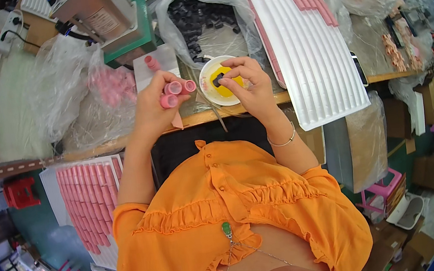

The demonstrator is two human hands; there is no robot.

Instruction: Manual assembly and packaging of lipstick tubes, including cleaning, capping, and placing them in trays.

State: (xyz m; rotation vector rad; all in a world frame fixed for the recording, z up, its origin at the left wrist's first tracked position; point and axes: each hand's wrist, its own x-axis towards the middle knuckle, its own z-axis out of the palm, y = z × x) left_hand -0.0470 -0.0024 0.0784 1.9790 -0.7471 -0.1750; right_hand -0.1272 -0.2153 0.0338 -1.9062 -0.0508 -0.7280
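Observation:
My left hand (157, 107) is closed round three pink tubes (169, 101), their open ends facing to the right. In a pinch between thumb and fingers, my right hand (252, 84) holds a small black cap-like piece (217, 80). The piece is over a white bowl (209, 93) with something yellow inside; whether it touches the yellow cannot be made out. Just beyond my left hand, another pink tube (152, 63) stands by the green base of a machine. A plastic bag of loose black pieces (194, 15) lies open behind the bowl.
A white ridged tray (311, 57) with pink tubes along its far edge overhangs the table on the right. The grey machine (97, 14) rises at the back left. Clear bags (112, 86) with pink parts lie left. Another tray of pink tubes (88, 199) sits lower left.

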